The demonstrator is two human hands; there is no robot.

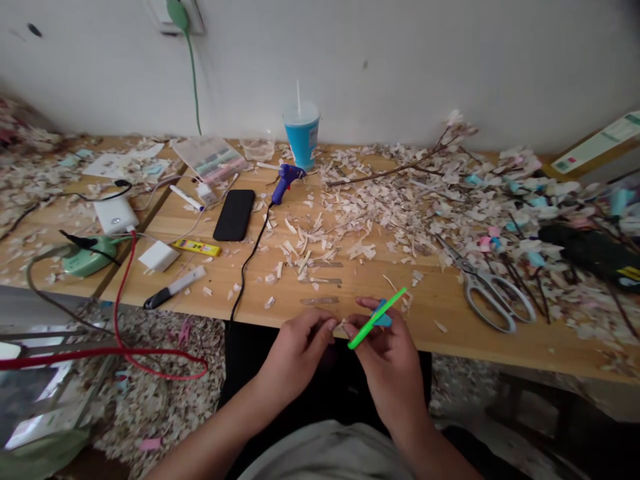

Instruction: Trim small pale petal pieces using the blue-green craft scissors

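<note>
My left hand (307, 337) is closed in a pinch just off the table's front edge, at a tiny pale bit whose kind I cannot make out. Close beside it, my right hand (393, 353) is closed around a slim bright green stick (377, 321), which slants up to the right. A small blue piece (384, 317) shows behind the stick, among the fingers of that hand. Clear strips (320, 301) lie flat on the wooden table (280, 293) just beyond my hands.
Pale petals and scraps (370, 193) cover much of the table. Scissors (493, 293) lie at right, below a flower branch (390, 175). A purple glue gun (287, 181), blue cup (303, 137), black phone (234, 215), box cutter (175, 287) and red cable (120, 300) are at centre and left.
</note>
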